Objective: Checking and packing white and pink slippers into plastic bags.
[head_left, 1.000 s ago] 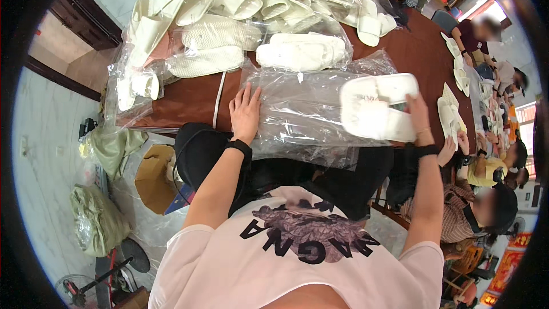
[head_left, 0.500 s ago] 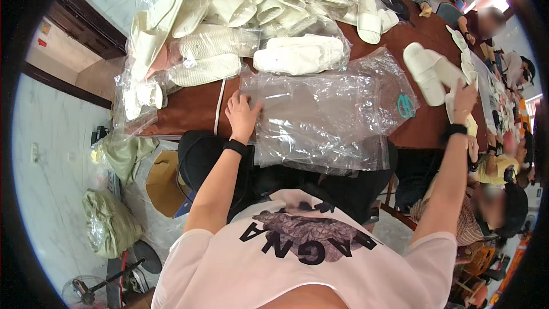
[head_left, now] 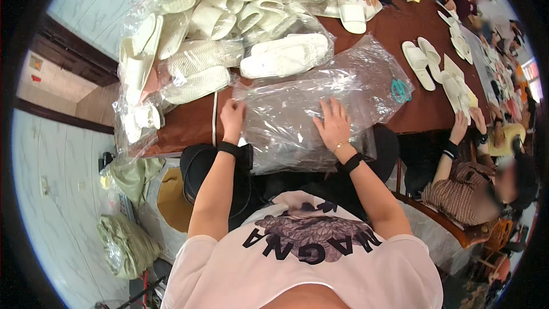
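A stack of clear plastic bags (head_left: 297,109) lies on the near edge of the dark red table (head_left: 412,114). My left hand (head_left: 231,117) pinches the stack's left edge. My right hand (head_left: 333,124) rests flat on top of the bags, fingers spread. Just beyond the bags lies a bagged pair of white slippers (head_left: 284,56). A loose pair of white slippers (head_left: 423,63) sits on the table to the right.
A big heap of bagged white slippers (head_left: 206,17) fills the table's far left. A person (head_left: 480,183) sits at my right with more slippers (head_left: 454,83) in front of them. Other people's hands work at the far end. Sacks (head_left: 128,246) lie on the floor at left.
My right hand carried a pair of white slippers off to the right, set them on the table, and came back empty onto the bags. My left hand slid to the stack's left edge.
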### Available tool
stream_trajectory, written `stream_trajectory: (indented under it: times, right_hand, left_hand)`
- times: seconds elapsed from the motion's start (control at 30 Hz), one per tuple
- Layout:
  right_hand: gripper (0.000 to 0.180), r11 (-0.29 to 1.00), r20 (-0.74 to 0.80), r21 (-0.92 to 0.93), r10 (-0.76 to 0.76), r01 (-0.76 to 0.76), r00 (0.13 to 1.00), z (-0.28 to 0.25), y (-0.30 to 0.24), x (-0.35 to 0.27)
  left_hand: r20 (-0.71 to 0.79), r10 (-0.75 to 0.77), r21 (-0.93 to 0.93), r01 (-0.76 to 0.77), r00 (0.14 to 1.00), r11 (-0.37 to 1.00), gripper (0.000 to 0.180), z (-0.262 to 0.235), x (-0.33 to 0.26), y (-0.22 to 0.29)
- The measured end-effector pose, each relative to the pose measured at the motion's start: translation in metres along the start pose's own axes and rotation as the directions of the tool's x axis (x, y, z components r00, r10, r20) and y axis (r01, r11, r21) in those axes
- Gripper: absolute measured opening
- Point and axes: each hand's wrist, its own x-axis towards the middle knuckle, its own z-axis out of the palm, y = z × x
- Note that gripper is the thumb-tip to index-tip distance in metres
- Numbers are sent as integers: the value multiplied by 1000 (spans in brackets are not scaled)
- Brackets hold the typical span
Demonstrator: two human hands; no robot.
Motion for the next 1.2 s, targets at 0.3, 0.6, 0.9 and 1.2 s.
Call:
stream_trajectory:
  times: [0.3, 0.6, 0.9, 1.2]
  right_hand:
    - [25, 991, 56, -38, 128, -126, 990, -49, 123, 45]
    - [17, 977, -82, -172, 111, -123, 990, -61, 185, 117]
    - [24, 961, -47, 207, 195, -182, 980, -248, 128, 122]
    - [13, 967, -68, 248, -34, 50, 997, -183, -35, 5]
  left_hand:
    - [-12, -127, -238, 121, 992, 964, 16, -16, 24, 5]
    - [-21, -251, -222, 240, 968, 945, 19, -20, 35, -83]
    - [144, -320, -413, 351, 936, 841, 20, -17, 17, -47]
    - [262, -130, -566, 261, 956, 782, 37, -36, 2, 5]
